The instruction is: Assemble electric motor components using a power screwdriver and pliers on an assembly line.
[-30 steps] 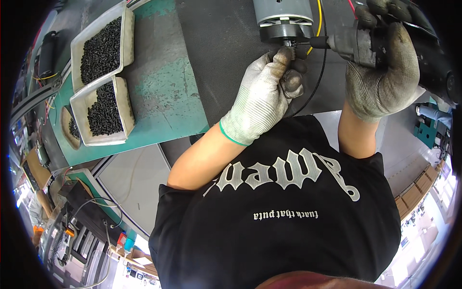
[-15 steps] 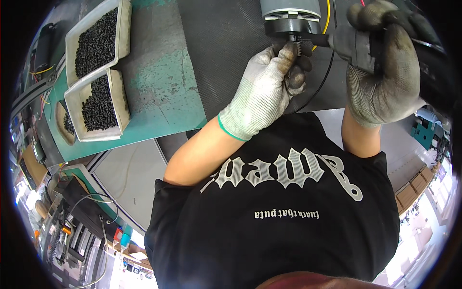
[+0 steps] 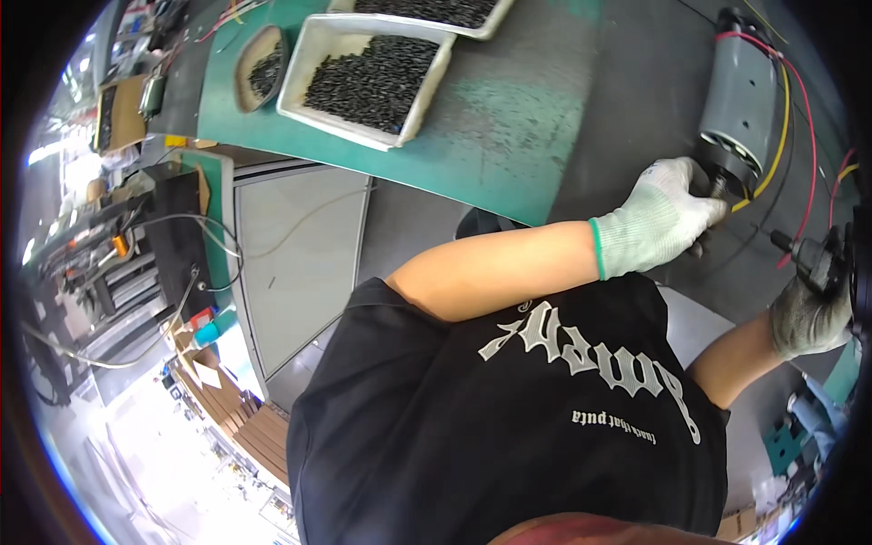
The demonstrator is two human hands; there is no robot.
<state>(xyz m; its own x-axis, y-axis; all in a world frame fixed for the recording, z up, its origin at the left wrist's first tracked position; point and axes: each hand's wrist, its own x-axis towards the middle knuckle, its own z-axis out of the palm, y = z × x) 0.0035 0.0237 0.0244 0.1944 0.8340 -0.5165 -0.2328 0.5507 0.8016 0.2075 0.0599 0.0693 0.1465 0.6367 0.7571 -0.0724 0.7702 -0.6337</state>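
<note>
A grey cylindrical electric motor (image 3: 740, 100) lies on the dark mat at the right, its shaft end toward me. My left hand (image 3: 668, 218), in a white knit glove with dark fingertips, is closed around the motor's shaft (image 3: 719, 185). Part of the shaft and several fingertips are hidden. At the right rim my gloved right hand (image 3: 810, 318) is closed on a black power tool (image 3: 825, 262). The tool's narrow tip (image 3: 779, 239) stands apart from the motor. Most of its body is lost in the dark edge of the picture.
Red wire (image 3: 805, 113) and yellow wire (image 3: 783, 136) run beside the motor. On the green bench (image 3: 509, 173) stand a white tray (image 3: 400, 139) of small black screw-like parts, a second such tray (image 3: 490, 29) and a small bowl (image 3: 243, 77). A grey cabinet panel (image 3: 304, 254) lies below.
The view has swung left, so bench, trays and motor appear farther right. My right hand has drawn the power tool away from the shaft, toward me. My left hand stays at the shaft.
</note>
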